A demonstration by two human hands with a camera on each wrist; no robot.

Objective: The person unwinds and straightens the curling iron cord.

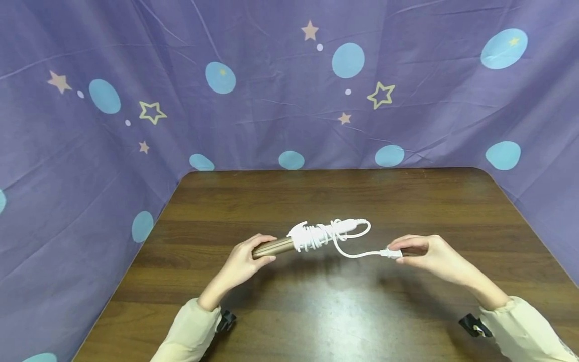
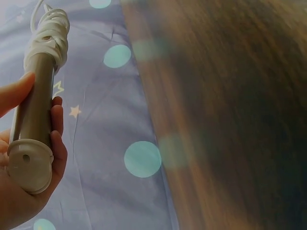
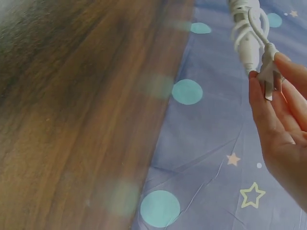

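Observation:
My left hand [image 1: 242, 260] grips a curling iron [image 1: 281, 245] by its gold barrel, above the table. The thumb lies on one side and the fingers wrap the other; a pale end cap [image 2: 29, 167] faces the left wrist camera. Around the white handle, the iron's white cord [image 1: 312, 238] is wound in several loops, with one stretch hanging loose toward the right. At that stretch's end, my right hand [image 1: 436, 259] pinches the white plug [image 1: 392, 253] between thumb and fingers. Metal prongs [image 3: 268, 90] show in the right wrist view.
A brown wood-grain table [image 1: 339, 311] lies beneath both hands. Purple cloth [image 1: 271, 120] with blue dots and stars hangs behind it and along its sides. Black clips [image 1: 475, 326] sit by the cream sleeves [image 1: 524, 322].

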